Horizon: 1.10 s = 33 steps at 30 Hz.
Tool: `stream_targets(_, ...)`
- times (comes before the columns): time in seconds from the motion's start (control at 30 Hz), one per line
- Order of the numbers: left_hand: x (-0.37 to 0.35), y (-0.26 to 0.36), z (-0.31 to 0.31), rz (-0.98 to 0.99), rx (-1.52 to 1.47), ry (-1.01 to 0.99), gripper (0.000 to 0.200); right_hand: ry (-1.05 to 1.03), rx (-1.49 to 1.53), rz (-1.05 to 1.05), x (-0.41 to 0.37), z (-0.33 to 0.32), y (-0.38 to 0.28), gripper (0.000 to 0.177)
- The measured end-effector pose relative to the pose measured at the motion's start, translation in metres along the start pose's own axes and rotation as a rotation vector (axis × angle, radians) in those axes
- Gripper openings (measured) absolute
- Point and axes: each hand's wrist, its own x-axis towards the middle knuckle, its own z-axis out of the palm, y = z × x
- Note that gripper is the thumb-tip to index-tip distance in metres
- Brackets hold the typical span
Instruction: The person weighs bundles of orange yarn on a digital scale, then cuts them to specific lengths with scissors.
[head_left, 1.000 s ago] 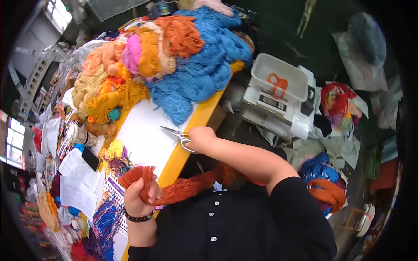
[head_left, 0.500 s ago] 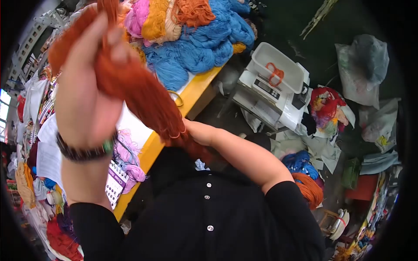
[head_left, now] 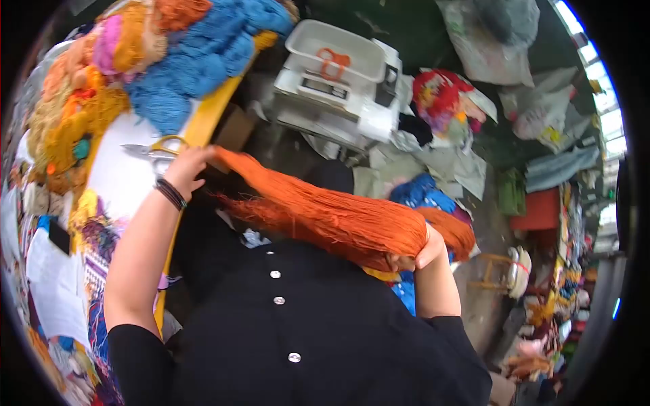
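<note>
A long orange yarn skein (head_left: 318, 213) is stretched across the front of my body. My left hand (head_left: 189, 168) grips its narrow left end, close to the scissors (head_left: 152, 150) with yellow handles on the table. At the skein's thick right end, my right hand (head_left: 423, 252) is wrapped round the strands, with part of the fingers hidden by yarn. Loose darker strands hang below the skein near my left hand.
Blue yarn (head_left: 196, 68) and yellow yarn (head_left: 68, 135) are heaped on the yellow-edged table (head_left: 210, 111). Ahead stands a scale with a white tray (head_left: 335, 51) holding a small orange loop. Blue and orange skeins, papers and plastic bags (head_left: 491, 40) lie to the right.
The view has turned to the right. My left hand has come down from high up close to the camera, and my right hand has moved right; the skein now spans between them, nearly level.
</note>
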Motion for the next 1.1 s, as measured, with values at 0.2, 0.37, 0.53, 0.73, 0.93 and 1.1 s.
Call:
stream_targets(0.2,-0.095,-0.02,0.101,0.912,0.435,-0.42,0.029,0.201,0.006,-0.105,-0.048,-0.002,0.028,0.054)
stream_targets(0.37,-0.087,-0.042,0.134,0.589,0.608,-0.686,0.031,0.16,-0.011,-0.089,-0.034,0.013,0.026,0.053)
stream_targets(0.53,-0.025,-0.026,0.063,1.16,1.26,0.314,0.063,0.198,0.049,-0.086,-0.024,0.012,0.028,0.062)
stream_targets(0.73,0.019,-0.033,-0.017,0.746,1.464,0.399,0.05,0.143,0.01,-0.038,0.0,0.013,0.014,0.053)
stream_targets(0.93,0.015,-0.025,-0.041,0.868,1.428,0.753,0.048,0.147,-0.023,-0.094,0.015,0.01,0.012,0.045)
stream_targets(1.1,-0.038,-0.031,0.049,0.897,0.665,-0.132,0.013,-0.03,-0.152,-0.179,0.031,0.01,0.012,0.043)
